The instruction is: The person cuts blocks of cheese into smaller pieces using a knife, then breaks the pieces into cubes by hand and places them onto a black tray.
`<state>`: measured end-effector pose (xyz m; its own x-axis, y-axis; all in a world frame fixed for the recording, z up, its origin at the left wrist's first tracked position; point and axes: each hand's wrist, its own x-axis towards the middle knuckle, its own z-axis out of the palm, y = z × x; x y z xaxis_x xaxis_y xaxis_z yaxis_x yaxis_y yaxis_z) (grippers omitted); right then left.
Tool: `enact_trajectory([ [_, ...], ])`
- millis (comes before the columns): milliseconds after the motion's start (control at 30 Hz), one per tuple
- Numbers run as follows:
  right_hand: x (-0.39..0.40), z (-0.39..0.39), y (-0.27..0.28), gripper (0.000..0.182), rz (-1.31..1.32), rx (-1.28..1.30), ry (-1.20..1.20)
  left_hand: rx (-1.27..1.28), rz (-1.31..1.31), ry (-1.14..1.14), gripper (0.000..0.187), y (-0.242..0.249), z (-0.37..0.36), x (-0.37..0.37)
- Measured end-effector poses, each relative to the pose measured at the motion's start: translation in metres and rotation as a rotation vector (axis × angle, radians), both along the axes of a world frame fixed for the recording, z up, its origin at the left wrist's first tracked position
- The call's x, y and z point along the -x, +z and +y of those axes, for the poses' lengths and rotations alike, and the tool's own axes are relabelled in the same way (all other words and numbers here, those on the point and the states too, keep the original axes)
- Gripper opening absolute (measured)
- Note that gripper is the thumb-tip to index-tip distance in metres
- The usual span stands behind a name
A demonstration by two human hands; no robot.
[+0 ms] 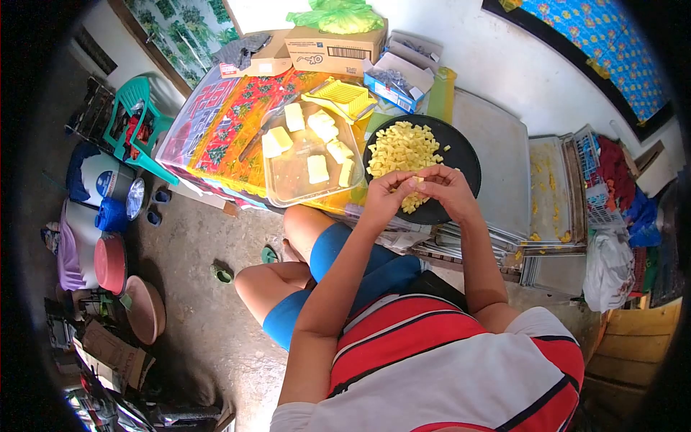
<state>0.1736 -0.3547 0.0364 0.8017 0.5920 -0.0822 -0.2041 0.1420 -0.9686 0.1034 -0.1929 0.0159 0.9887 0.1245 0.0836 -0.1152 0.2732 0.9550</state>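
Note:
My left hand (389, 196) and my right hand (448, 191) meet above a round black tray (468, 167). Their fingertips are pinched together on a small pale yellow piece (419, 180), partly hidden by the fingers. Many similar small chunks (403, 147) are heaped on the black tray, with a few apart from the pile. To the left stands a clear plastic tray (288, 180) holding several larger pale yellow blocks (317, 168). A knife (250, 147) appears to lie by that tray's left edge.
A yellow slotted rack (342, 97) sits behind the clear tray. Cardboard boxes (335, 52) and an open blue-white box (396, 79) line the table's back. Stacked flat trays (489, 140) stand at right. A green chair (140, 119) is at left, with basins (142, 309) on the floor.

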Motion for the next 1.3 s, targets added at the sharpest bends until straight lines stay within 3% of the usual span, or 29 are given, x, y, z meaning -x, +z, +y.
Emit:
enact_trajectory([
  [200, 0.001, 0.001, 0.003, 0.024, 0.044, 0.012, -0.021, -0.023, -0.012, 0.025, 0.025, -0.001, 0.003, 0.001],
  [300, -0.005, -0.002, -0.006, 0.023, -0.004, 0.075, -0.074, -0.007, -0.018, 0.140, 0.022, -0.021, -0.002, -0.005],
  [400, -0.017, -0.010, -0.025, 0.024, -0.181, 0.250, -0.095, -0.656, -0.139, 0.285, 0.020, -0.031, 0.004, 0.000],
  [500, -0.024, -0.017, -0.042, 0.027, -0.354, 0.462, -0.083, -0.947, -0.235, 0.372, 0.018, -0.035, 0.001, 0.009],
  [667, -0.018, -0.012, -0.042, 0.031, -0.510, 0.564, -0.137, -1.032, -0.202, 0.329, 0.018, -0.032, -0.004, 0.016],
  [1300, -0.015, -0.002, -0.036, 0.022, -0.544, 0.600, -0.181, -1.124, -0.205, 0.270, 0.019, -0.034, 0.004, 0.021],
])
